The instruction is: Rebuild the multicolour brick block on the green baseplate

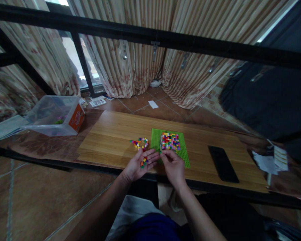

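Note:
My left hand is palm up with its fingers stretched out. Several small coloured toy bricks lie loose on it. My right hand pinches what looks like a tiny green brick between thumb and fingers, close to the left fingertips. Just beyond the right hand, a block of multicoloured bricks stands on a green studded baseplate. To the left of the plate, more loose bricks form a rough ring on the wooden board.
A black phone lies at the right of the wooden board. The clear plastic box with an orange label stands at the left, some pieces inside. A dark metal bar crosses above. Papers lie at far right.

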A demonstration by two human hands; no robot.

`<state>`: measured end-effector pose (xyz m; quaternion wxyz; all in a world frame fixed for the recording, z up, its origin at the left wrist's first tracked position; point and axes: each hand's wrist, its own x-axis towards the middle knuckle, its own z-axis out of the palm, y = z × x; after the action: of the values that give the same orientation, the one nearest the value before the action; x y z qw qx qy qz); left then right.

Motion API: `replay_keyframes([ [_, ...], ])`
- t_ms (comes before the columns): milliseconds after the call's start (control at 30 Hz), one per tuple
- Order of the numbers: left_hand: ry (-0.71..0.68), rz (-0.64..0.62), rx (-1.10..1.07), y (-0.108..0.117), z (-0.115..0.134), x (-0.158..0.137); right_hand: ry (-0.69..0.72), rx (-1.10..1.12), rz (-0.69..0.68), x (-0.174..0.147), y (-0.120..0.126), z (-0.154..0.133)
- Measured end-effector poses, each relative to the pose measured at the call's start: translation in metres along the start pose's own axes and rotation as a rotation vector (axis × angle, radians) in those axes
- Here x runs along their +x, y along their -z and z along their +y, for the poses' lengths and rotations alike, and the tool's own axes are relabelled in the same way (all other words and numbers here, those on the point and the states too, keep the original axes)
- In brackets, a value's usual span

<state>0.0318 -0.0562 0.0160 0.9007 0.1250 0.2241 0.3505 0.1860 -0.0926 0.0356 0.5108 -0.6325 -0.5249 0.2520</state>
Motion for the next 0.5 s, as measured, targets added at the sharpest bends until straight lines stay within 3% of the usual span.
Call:
replay_keyframes([
  [100, 0.007, -0.014, 0.017, 0.0, 0.001, -0.002, 0.012, -0.014, 0.064, 0.007, 0.006, 0.002],
  [200, 0.007, -0.021, 0.016, 0.0, 0.001, -0.002, 0.136, -0.143, 0.068, 0.015, 0.013, 0.0],
  [333, 0.002, -0.01, 0.015, 0.002, 0.0, -0.001, 0.339, -0.403, -0.017, 0.028, 0.02, -0.004],
  [500, 0.002, -0.02, 0.027, 0.003, -0.001, -0.001, 0.481, -0.66, -0.204, 0.044, 0.026, -0.007],
])
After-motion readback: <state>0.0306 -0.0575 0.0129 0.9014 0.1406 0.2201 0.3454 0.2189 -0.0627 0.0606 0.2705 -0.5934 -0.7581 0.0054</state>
